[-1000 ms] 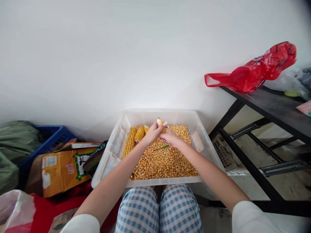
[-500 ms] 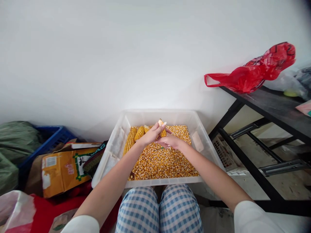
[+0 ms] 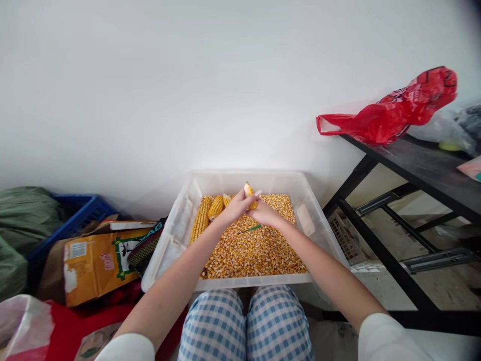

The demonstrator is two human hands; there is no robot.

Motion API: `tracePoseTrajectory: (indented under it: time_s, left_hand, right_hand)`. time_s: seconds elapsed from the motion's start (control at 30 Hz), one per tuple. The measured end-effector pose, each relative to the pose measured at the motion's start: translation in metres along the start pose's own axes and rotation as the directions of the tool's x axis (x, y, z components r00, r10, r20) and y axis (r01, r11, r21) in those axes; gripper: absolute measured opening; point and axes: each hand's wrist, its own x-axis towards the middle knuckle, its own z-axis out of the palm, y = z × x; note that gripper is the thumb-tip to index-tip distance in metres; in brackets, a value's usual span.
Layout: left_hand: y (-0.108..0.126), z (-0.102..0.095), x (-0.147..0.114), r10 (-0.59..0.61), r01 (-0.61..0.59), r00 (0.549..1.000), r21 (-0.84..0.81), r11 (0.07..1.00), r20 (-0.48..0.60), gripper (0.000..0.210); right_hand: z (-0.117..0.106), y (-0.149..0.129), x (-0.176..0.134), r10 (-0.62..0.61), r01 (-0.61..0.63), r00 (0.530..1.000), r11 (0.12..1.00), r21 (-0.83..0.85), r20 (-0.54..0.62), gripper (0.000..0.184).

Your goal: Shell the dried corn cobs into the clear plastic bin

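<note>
Single head-worn view, directed forward and steeply down from above the checked trouser legs [image 3: 210, 321]; both forearms [image 3: 176, 276] extend away from the lens toward the plastic tub [image 3: 319, 240] at middle distance, the white wall [image 3: 240, 90] filling the upper part.

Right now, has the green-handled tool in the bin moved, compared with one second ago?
No, I see no shift: judged against the near rim of the bin, the green-handled tool lies in the same place on the corn kernels.
</note>
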Motion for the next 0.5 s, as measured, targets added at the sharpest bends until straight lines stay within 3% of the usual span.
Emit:
tracePoseTrajectory:
  time_s: [0.07, 0.13, 0.2, 0.27, 0.37, 0.4, 0.43, 0.5]
  left_hand:
    - [0.001, 0.001, -0.002, 0.021, -0.022, 1.0, 0.053, 0.998, 0.018, 0.047]
    - [0.003, 0.0, -0.005, 0.029, -0.033, 0.993, 0.029, 0.999, 0.115, 0.045]
    - [0.006, -0.002, -0.009, 0.016, -0.015, 0.977, -0.005, 1.0, 0.212, 0.045]
    - [0.008, -0.005, -0.012, -0.012, 0.014, 0.964, -0.005, 1.0, 0.264, 0.045]
    - [0.009, -0.009, -0.012, -0.038, 0.042, 0.958, -0.007, 0.999, 0.286, 0.045]
    - [0.008, -0.01, -0.011, -0.042, 0.055, 0.956, -0.037, 0.998, 0.291, 0.044]
    - [0.007, -0.01, -0.009, -0.039, 0.067, 0.953, -0.085, 0.994, 0.3, 0.045]
    - [0.004, -0.01, -0.004, -0.014, 0.082, 0.95, -0.206, 0.975, 0.313, 0.046]
  right_hand:
    - [0.002, 0.002, -0.001, -0.005, 0.005, 1.0, 0.999, -0.036, 0.015, 0.019]
    - [0.0, 0.004, -0.004, 0.091, -0.093, 0.981, 0.996, 0.001, 0.174, 0.022]
    - [-0.004, 0.006, -0.006, 0.173, -0.203, 0.913, 0.978, 0.043, 0.369, 0.034]
    - [-0.011, 0.007, -0.007, 0.193, -0.274, 0.815, 0.959, 0.07, 0.547, 0.042]
    - [-0.018, 0.007, -0.006, 0.185, -0.316, 0.698, 0.947, 0.065, 0.691, 0.043]
    - [-0.019, 0.006, -0.005, 0.177, -0.299, 0.702, 0.953, 0.059, 0.689, 0.042]
    - [-0.018, 0.006, -0.005, 0.167, -0.265, 0.735, 0.963, 0.052, 0.657, 0.042]
    - [-0.015, 0.004, -0.003, 0.14, -0.171, 0.852, 0.985, 0.014, 0.504, 0.038]
